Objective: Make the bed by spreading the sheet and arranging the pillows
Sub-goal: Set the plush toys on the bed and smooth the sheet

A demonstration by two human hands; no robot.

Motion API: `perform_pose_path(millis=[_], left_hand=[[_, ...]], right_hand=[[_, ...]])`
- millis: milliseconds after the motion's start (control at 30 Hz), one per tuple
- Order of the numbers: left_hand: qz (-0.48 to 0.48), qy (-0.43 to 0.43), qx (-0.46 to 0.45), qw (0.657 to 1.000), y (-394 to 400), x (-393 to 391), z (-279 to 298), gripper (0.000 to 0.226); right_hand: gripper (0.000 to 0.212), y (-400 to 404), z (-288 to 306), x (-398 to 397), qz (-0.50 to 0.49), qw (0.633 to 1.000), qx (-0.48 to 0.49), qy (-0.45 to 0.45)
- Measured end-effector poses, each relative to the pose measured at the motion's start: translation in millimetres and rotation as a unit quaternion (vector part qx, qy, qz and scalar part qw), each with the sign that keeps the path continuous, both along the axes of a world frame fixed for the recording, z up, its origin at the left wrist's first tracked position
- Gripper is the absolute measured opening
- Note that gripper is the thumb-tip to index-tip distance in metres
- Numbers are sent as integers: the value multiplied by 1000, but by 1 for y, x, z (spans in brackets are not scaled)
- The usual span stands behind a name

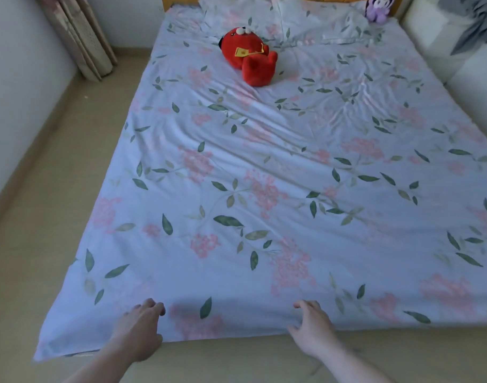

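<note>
Floral cotton, pale blue with pink blooms and green leaves, forms the sheet point(264, 175), which covers the whole bed and lies rumpled across its middle. Both bare forearms reach forward from the lower edge of the view to the foot of the bed. The left hand point(141, 327) sits palm down at the near hem, fingers curled over the cloth; the right hand point(310, 324) mirrors it further right, thumb spread to the side and fingertips bent down onto the fabric. Two pillows point(281, 17) in matching print lie side by side at the headboard point(181, 0). A red plush toy point(249, 58) lies on the sheet just before the pillows, and a purple plush toy point(378, 9) sits at the far right corner. Folded curtains point(79, 37) hang at far left; a beige floor point(57, 189) borders the bed. Each hand's fingers appear bent onto the sheet edge; whether cloth is actually pinched cannot be told.
</note>
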State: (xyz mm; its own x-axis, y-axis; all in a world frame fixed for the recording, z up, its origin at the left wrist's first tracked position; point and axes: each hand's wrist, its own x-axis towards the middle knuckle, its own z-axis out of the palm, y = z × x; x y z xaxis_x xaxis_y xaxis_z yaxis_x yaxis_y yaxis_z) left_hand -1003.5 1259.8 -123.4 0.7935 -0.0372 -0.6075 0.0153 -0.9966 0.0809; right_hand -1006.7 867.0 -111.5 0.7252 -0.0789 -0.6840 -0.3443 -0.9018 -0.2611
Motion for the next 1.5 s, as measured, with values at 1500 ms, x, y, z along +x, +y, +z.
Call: perform_pose_path(millis=[1500], left_hand=[[-201,-150,98,963,35,-46,-99,49]], right_hand=[[25,34,-76,-34,269,954,-73,-108]])
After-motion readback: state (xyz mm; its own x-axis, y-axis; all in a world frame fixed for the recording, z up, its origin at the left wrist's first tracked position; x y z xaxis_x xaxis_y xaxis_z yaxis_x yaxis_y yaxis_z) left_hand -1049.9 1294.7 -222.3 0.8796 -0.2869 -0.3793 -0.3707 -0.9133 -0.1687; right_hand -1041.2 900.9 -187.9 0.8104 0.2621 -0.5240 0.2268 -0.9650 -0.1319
